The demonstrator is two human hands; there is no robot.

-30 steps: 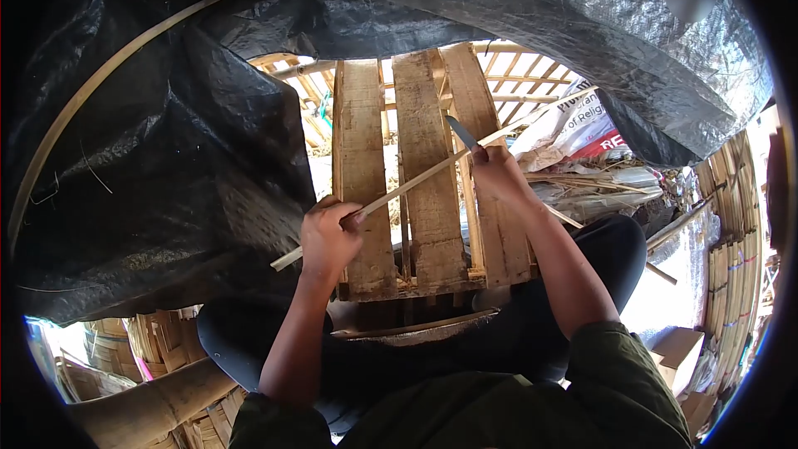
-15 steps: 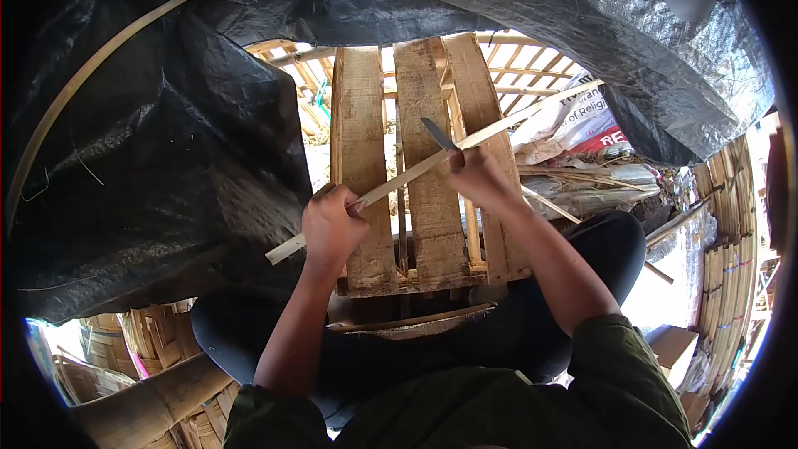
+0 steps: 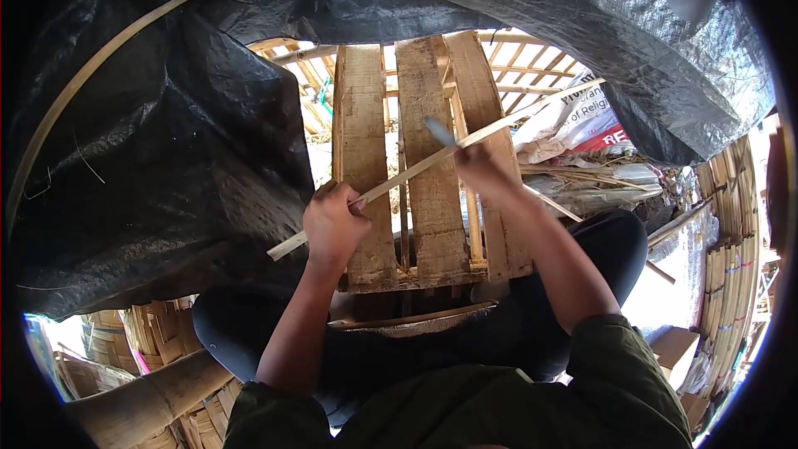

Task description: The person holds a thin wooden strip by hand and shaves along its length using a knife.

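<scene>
A long pale bamboo strip [image 3: 405, 175] runs aslant over the slatted wooden bench [image 3: 428, 224], its near end at the lower left. My left hand [image 3: 335, 214] is closed round the strip near that end. In my right hand [image 3: 478, 168], blurred by motion, is a knife, and its blade [image 3: 439, 131] lies against the strip, pointing up and left. The knife's handle is hidden inside my fist. Past the right hand, the strip reaches up to a printed sack [image 3: 573, 125].
Black tarpaulin [image 3: 166, 158] hangs at the left and overhead. A curved bamboo strip [image 3: 83, 71] lies against it. Bundled split bamboo [image 3: 727, 283] stands at the far right, and a thick bamboo pole [image 3: 158, 399] lies at the lower left. My bent legs flank the bench.
My right hand and the knife have shifted slightly right and down, and both are now blurred. The left hand keeps its hold on the strip, almost unmoved.
</scene>
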